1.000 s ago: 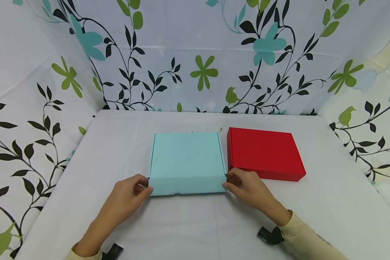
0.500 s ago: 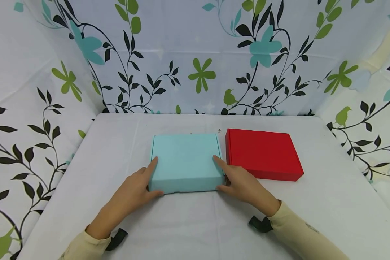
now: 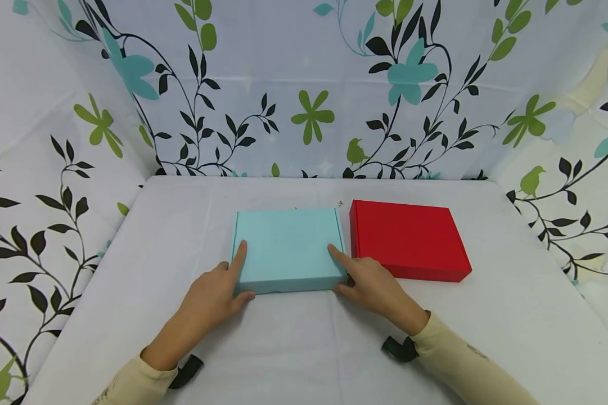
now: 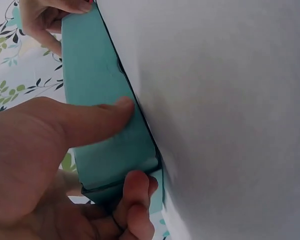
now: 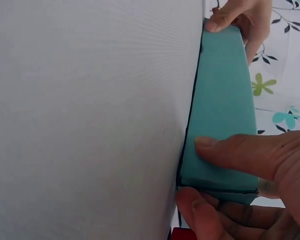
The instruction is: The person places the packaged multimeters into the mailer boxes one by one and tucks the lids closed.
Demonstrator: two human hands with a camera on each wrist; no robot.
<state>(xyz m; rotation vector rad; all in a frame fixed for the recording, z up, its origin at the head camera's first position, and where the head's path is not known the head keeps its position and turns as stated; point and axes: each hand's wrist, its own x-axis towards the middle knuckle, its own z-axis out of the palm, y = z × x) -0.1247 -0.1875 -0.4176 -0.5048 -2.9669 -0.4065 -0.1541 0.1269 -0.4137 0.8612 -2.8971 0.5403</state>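
A closed light-blue cardboard box (image 3: 289,247) lies flat on the white cloth between both hands. My left hand (image 3: 214,295) grips its near left corner. The index finger lies on the lid, and the thumb (image 4: 102,120) presses the front face; the other fingers bend against the side in the left wrist view. At the near right corner my right hand (image 3: 374,284) holds the box the same way, index on the lid and thumb (image 5: 230,150) on the front. A thin dark seam runs along the bottom edge of the front face (image 5: 222,95). The box's inside is hidden.
Close to the right of the blue box lies a closed red cardboard box (image 3: 410,239), slightly turned. White cloth (image 3: 293,349) covers the table. Patterned curtains (image 3: 263,67) with leaves and flowers stand at the back and both sides.
Both hands moved from pinching the front corners to holding them with index fingers on the lid. The front flap now sits closer in, and the box's front edge has shifted slightly away. Red box unmoved.
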